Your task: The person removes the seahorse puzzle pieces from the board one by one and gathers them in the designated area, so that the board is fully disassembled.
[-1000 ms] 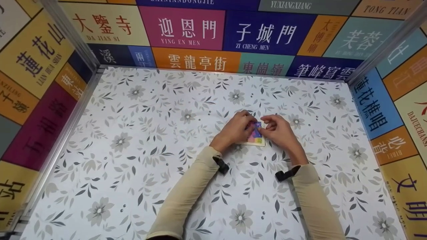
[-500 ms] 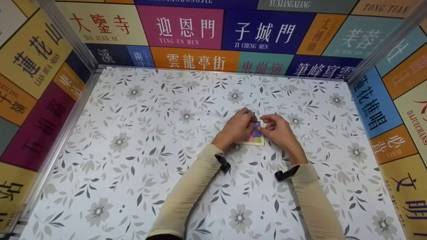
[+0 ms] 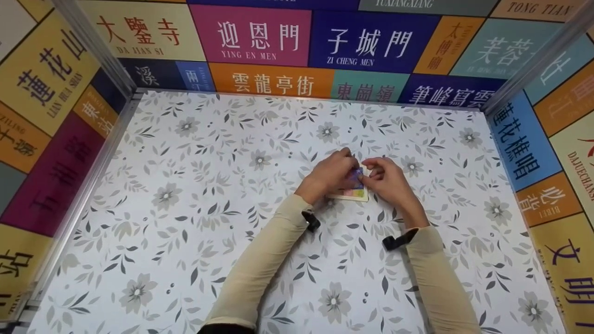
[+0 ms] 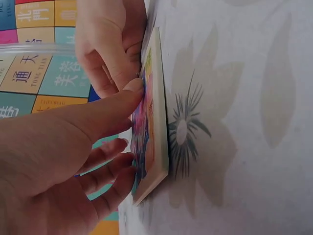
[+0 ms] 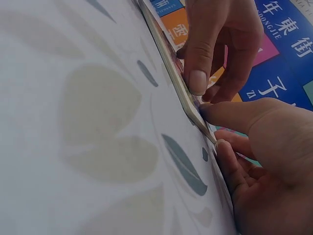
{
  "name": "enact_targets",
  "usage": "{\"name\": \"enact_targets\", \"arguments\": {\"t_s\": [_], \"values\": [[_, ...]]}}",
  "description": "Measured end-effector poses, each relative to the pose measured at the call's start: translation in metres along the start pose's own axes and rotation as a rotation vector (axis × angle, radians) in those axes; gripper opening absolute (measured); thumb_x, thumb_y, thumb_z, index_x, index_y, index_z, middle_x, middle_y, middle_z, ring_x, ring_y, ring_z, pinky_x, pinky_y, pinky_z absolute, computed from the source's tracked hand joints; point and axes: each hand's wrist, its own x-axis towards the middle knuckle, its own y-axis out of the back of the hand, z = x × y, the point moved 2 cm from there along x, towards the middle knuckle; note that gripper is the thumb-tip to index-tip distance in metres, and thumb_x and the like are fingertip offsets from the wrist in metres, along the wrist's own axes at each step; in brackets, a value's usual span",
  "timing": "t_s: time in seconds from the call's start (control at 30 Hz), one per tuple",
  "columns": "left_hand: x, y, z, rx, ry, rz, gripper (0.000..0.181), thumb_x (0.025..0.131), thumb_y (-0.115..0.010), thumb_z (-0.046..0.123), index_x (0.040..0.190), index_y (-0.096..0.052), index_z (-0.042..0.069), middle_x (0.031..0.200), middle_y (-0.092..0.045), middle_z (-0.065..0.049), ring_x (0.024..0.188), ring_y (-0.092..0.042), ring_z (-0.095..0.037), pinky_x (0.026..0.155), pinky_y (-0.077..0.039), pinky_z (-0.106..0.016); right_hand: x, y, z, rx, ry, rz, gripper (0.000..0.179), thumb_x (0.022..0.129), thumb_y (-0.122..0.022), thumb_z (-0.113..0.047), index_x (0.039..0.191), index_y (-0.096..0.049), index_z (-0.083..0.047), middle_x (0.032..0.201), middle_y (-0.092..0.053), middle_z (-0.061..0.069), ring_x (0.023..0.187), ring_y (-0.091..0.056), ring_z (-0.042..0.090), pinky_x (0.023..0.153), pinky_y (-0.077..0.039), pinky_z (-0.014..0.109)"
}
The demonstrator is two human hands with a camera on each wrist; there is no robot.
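A thin board with a cream edge and a bright purple, pink and green picture lies flat on the table, partly hidden by both hands. My left hand reaches over it from the left; in the left wrist view the thumb and fingertips, spread apart, touch the picture side of the board. At the right edge, my right hand grips a corner. The right wrist view shows its thumb on top and a fingertip against the edge. Whether the picture has loose pieces is unclear.
A white tabletop with a grey flower and leaf print spreads around the hands. Colourful panels with large lettering stand along the back and both sides. Black bands with small blocks sit on both wrists.
My left hand has shifted slightly up and to the right over the picture, and the purple area beside its fingers looks different. My right hand stays almost still at the board's edge.
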Motion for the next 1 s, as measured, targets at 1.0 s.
{"name": "enact_targets", "arguments": {"t_s": [1.0], "values": [[0.012, 0.008, 0.000, -0.011, 0.047, -0.107, 0.036, 0.093, -0.086, 0.025, 0.124, -0.074, 0.012, 0.127, -0.063, -0.008, 0.116, -0.063, -0.024, 0.102, -0.055, -0.036, -0.002, 0.004, 0.005, -0.026, 0.027, -0.002, 0.037, 0.101, -0.063, -0.004, 0.137, -0.071, -0.004, 0.126, -0.066, 0.018, 0.106, -0.064, 0.019, 0.086, -0.049, 0.010]]}}
